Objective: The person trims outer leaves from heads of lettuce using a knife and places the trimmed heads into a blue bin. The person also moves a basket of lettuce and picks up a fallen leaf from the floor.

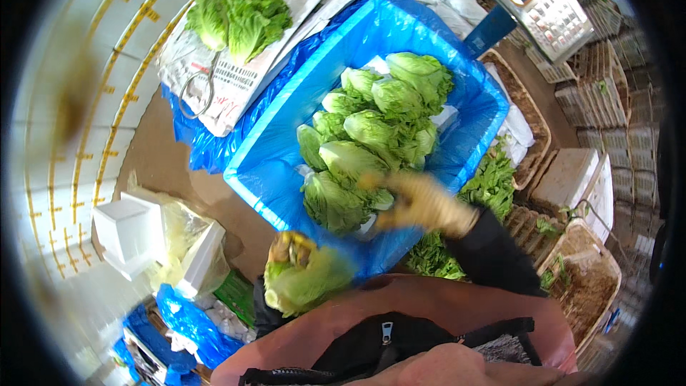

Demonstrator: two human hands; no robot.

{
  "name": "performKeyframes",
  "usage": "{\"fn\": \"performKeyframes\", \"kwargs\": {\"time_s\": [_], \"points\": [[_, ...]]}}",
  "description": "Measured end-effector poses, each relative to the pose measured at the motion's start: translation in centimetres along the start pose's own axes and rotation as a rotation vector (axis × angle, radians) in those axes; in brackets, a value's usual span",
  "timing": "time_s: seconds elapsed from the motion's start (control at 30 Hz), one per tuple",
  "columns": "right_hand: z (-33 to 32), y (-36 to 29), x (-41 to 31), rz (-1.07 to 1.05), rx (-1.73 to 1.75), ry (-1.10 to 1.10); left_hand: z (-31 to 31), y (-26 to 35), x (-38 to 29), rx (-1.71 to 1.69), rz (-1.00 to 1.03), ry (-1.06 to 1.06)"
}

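My left hand (291,251), in a yellowish glove, grips a head of green leaf lettuce (308,284) close to my body, its pale cut stem turned left. The lettuce's right side is blurred. My right hand (423,205), gloved in tan and smeared by motion, reaches over the near right part of a container lined with blue plastic film (257,150). Its fingers are apart and nothing shows between them. Several lettuce heads (370,128) lie packed in rows inside the container. Pieces of white material (444,118) show beside them.
Two lettuce heads (236,21) and a bent metal hook (197,97) rest on a paper-covered platform at upper left. A digital scale display (536,5) stands at upper right. Loose leaves (490,185) and dirty crates (584,273) line the right; white foam boxes (131,230) sit left.
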State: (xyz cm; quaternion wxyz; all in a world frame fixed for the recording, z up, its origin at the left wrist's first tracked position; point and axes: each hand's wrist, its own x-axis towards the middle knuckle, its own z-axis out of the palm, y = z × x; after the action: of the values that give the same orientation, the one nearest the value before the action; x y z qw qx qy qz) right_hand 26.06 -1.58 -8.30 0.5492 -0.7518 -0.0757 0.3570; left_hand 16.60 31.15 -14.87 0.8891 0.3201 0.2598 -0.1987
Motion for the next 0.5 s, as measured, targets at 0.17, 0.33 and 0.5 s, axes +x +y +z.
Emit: {"fn": "performKeyframes", "kwargs": {"time_s": [0.17,0.33,0.5], "points": [[9.2,1.3,0.4,-0.249,0.195,0.115,3.8,2.9,9.2,0.083,-0.035,0.013],[7.6,1.7,6.5,-0.267,0.588,0.2,-0.2,4.3,11.3,0.047,0.505,0.234],[6.9,3.5,13.7,-0.406,0.191,0.4,-6.8,13.4,3.0,0.385,0.828,0.571]]}}
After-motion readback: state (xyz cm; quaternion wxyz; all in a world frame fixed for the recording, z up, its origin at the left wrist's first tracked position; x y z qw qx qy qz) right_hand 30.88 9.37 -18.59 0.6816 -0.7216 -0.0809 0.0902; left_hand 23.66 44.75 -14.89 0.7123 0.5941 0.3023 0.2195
